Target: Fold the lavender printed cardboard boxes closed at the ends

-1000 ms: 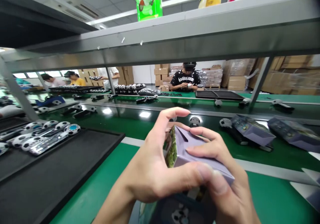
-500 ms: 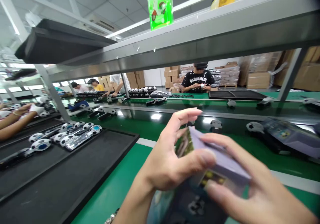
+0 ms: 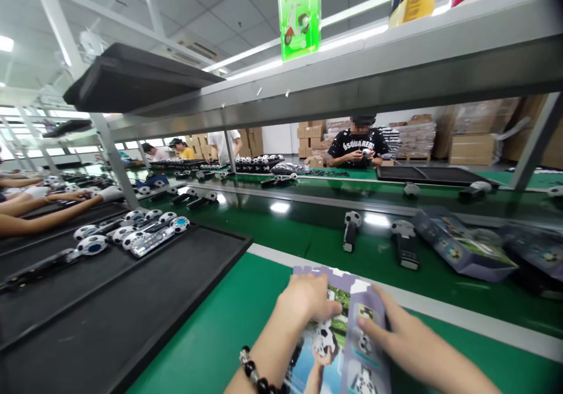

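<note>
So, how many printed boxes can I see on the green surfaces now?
3: one printed box under both hands, left hand and right hand; a second box lying on the conveyor belt; a third box at the right edge, blurred. Others may be hidden.

Bright, even light pours from ceiling strips (image 3: 246, 65) across the upper left of the frame. Glare spots gleam on the glossy green conveyor (image 3: 281, 207) at centre. Wide-angle bending curves the shelf (image 3: 396, 60) and posts toward the edges. The right hand (image 3: 413, 347) at the bottom is smeared by motion blur; far background soft.
</note>
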Available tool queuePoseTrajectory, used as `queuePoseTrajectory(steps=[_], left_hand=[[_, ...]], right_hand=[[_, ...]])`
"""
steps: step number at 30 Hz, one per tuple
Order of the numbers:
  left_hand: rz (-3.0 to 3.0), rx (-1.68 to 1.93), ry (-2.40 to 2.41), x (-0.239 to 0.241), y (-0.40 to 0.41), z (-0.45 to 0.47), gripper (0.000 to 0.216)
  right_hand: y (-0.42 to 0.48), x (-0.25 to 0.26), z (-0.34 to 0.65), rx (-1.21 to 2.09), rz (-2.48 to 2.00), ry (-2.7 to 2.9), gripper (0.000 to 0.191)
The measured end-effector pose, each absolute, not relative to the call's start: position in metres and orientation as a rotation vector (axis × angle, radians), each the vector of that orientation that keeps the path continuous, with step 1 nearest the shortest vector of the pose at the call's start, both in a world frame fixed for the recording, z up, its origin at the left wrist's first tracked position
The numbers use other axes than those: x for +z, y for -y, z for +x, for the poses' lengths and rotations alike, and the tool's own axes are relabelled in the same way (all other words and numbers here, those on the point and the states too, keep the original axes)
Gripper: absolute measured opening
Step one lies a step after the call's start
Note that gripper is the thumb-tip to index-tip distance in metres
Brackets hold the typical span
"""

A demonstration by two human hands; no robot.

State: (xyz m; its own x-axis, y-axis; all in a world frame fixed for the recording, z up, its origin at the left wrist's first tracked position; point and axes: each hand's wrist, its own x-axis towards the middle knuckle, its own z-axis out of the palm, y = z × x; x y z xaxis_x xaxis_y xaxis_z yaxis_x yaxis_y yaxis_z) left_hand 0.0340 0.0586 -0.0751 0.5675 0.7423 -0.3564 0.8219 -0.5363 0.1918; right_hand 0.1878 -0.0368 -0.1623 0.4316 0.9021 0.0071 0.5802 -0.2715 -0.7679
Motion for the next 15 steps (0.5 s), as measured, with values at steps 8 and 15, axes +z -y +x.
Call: queuePoseTrajectory(steps=[8, 15], left_hand=[[2.34, 0.037, -1.089, -0.085, -0.059, 0.041, 0.046], [2.164, 0.73, -1.039, -0.047, -0.04, 0.043, 0.095]], right_hand=[[0.021, -0.145, 0.158, 0.795, -1.559, 1.014, 0.097], [0.038, -0.102, 0.164, 0.846, -1.069, 0.74, 0.088]])
